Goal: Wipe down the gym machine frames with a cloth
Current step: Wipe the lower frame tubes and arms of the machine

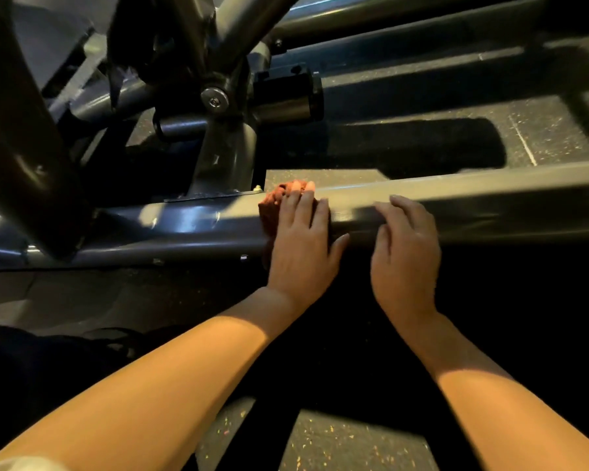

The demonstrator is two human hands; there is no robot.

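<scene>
**Wiping a low frame rail of a gym machine**

Seen from a head-worn camera looking down, two bare forearms reach forward to a grey horizontal frame rail [422,195] that runs across the view just above the speckled floor [337,433].

The left hand [301,243] lies over a rust-orange cloth [274,202], pressing it against the top and near side of the rail. Its fingers drape over the cloth and reach the rail's far edge, with the thumb spread toward the right; whether the grip pinches the fabric or only presses it flat cannot be told. The cloth sits just right of the bolted plate [211,195] where an angled upright [221,154] meets the rail.

The right hand [403,246] rests on the same rail just beside the left, fingers relaxed and lightly bent over the top edge, holding nothing. It appears to steady the body.

Behind, darker tubes, a pivot bolt [214,96] and a black cylinder [286,93] rise from the joint.

The step in hand looks like wiping this lower rail. The next move likely calls for sliding the cloth along the rail with steady pressure, either toward the joint at the left or rightward, which would need the right hand to shift aside.
</scene>
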